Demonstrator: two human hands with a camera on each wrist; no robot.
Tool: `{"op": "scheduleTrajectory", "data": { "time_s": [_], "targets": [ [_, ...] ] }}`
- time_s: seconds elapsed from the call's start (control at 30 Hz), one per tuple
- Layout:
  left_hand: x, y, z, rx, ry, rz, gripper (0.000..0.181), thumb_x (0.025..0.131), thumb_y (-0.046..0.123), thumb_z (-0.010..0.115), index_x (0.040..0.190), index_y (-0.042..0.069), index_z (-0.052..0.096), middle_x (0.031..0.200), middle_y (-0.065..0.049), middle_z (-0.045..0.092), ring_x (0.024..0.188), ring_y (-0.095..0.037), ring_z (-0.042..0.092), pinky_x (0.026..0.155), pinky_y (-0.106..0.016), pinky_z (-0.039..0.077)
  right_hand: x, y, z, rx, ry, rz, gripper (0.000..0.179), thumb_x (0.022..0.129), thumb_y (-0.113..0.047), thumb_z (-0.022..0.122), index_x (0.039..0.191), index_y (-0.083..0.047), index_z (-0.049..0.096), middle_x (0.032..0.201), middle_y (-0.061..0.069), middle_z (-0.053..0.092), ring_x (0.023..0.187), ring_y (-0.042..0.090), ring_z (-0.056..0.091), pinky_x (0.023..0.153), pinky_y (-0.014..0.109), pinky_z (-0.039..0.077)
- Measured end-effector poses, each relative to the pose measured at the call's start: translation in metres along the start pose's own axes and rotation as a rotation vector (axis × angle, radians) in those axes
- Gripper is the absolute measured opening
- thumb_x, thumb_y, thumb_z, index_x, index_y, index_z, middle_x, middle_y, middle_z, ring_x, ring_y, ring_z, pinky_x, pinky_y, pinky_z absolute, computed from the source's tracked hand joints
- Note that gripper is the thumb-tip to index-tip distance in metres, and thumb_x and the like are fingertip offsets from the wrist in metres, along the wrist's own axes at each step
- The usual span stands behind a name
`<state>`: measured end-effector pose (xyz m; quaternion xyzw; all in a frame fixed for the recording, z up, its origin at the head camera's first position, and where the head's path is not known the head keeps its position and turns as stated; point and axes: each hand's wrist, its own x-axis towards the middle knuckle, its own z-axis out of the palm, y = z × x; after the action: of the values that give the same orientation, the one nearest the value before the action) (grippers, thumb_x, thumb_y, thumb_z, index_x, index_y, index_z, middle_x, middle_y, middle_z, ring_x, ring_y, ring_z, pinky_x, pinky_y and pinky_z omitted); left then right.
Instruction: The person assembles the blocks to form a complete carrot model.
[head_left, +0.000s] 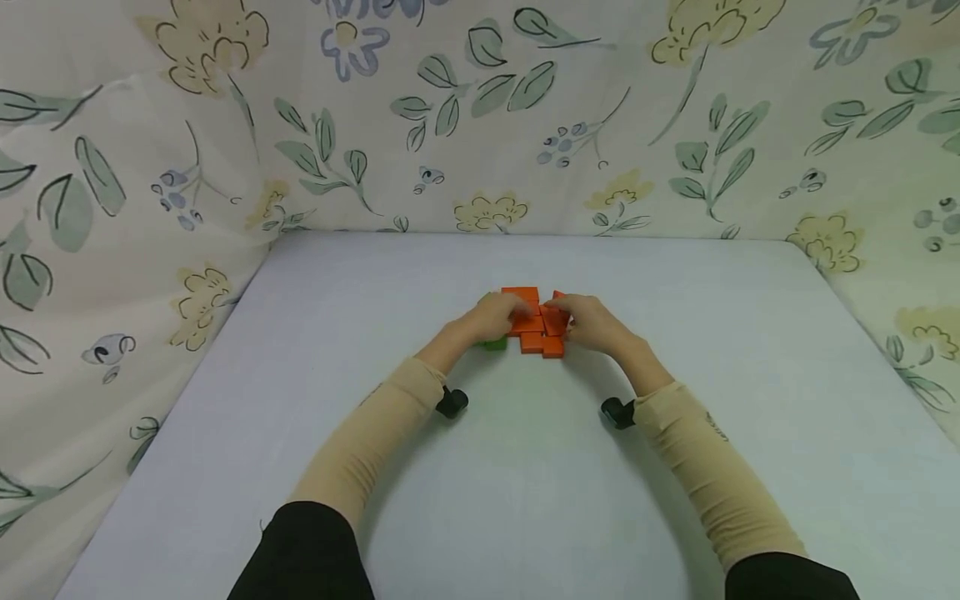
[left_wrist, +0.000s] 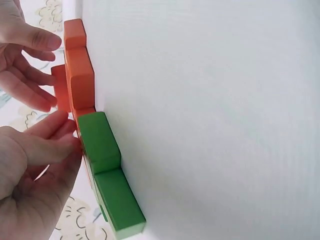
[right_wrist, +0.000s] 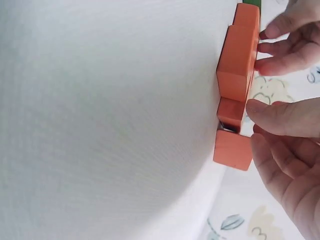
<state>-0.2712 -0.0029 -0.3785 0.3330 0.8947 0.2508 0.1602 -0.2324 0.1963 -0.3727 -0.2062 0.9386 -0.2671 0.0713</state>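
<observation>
A flat group of orange blocks (head_left: 531, 323) lies between the two hands on the white table, several of them side by side. Green blocks (left_wrist: 120, 200) adjoin its left side, largely covered by the left hand in the head view. My left hand (head_left: 495, 317) reaches over the left part, its fingertips right at the tops of the orange blocks. My right hand (head_left: 596, 323) is at the right edge, thumb and fingers spread around the end. Close by its fingers, one orange block (right_wrist: 232, 150) sits slightly turned, with a narrow gap to its neighbour.
The white table (head_left: 480, 483) reaches out on all sides of the blocks. A cloth with flowers and leaves (head_left: 487, 150) hangs behind and at the sides. Small dark cameras (head_left: 452, 403) are worn at both wrists.
</observation>
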Motion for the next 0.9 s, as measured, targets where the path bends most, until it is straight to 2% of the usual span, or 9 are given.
{"op": "scheduleTrajectory", "data": {
  "time_s": [0.13,0.3,0.5,0.63,0.77,0.9],
  "targets": [
    [-0.004,-0.003,-0.003,0.021,-0.049,0.021,0.051,0.087,-0.019,0.045,0.132,-0.001,0.057,0.136,-0.013,0.055,0.131,-0.025,0.046,0.108,-0.034,0.035,-0.002,-0.002,-0.004,-0.004,-0.005,0.007,0.052,0.078,0.019,0.058,0.129,0.011,0.055,0.115,0.025,0.061,0.096,0.035,0.056,0.085,0.046,0.050],
    [-0.005,-0.004,-0.009,0.020,-0.087,0.004,0.046,0.090,-0.014,0.051,0.133,0.001,0.058,0.137,-0.012,0.054,0.132,-0.026,0.044,0.110,-0.036,0.033,-0.004,-0.001,-0.007,-0.006,-0.001,0.011,0.050,0.080,0.017,0.060,0.130,0.012,0.054,0.112,0.026,0.061,0.098,0.038,0.057,0.087,0.048,0.050],
    [0.002,-0.005,-0.010,0.140,-0.118,-0.012,0.044,0.089,-0.009,0.057,0.131,0.002,0.059,0.130,-0.013,0.058,0.121,-0.025,0.050,0.106,-0.036,0.038,-0.002,0.001,-0.004,-0.004,0.009,0.002,0.047,0.081,0.015,0.064,0.127,0.011,0.056,0.105,0.023,0.062,0.094,0.034,0.055,0.086,0.047,0.050],
    [0.007,0.001,-0.008,0.227,-0.156,-0.025,0.045,0.091,-0.006,0.058,0.135,0.004,0.057,0.130,-0.012,0.056,0.119,-0.025,0.050,0.105,-0.036,0.038,-0.001,0.001,-0.003,-0.013,0.017,-0.003,0.047,0.080,0.014,0.065,0.126,0.012,0.056,0.106,0.023,0.062,0.092,0.033,0.054,0.086,0.046,0.049],
    [0.008,0.010,-0.007,0.274,-0.212,-0.065,0.046,0.093,0.003,0.061,0.138,0.006,0.052,0.135,-0.011,0.052,0.123,-0.023,0.048,0.107,-0.036,0.036,-0.001,0.000,-0.004,-0.014,0.014,-0.002,0.049,0.080,0.015,0.065,0.128,0.013,0.055,0.116,0.026,0.061,0.096,0.035,0.055,0.089,0.047,0.049],
    [0.007,0.018,-0.007,0.288,-0.238,-0.120,0.038,0.093,0.014,0.066,0.127,0.003,0.055,0.122,-0.011,0.058,0.108,-0.022,0.053,0.095,-0.033,0.044,-0.003,0.000,-0.005,-0.016,0.023,-0.014,0.049,0.080,0.016,0.063,0.128,0.013,0.055,0.120,0.028,0.060,0.100,0.037,0.056,0.091,0.048,0.048]
  ]
}}
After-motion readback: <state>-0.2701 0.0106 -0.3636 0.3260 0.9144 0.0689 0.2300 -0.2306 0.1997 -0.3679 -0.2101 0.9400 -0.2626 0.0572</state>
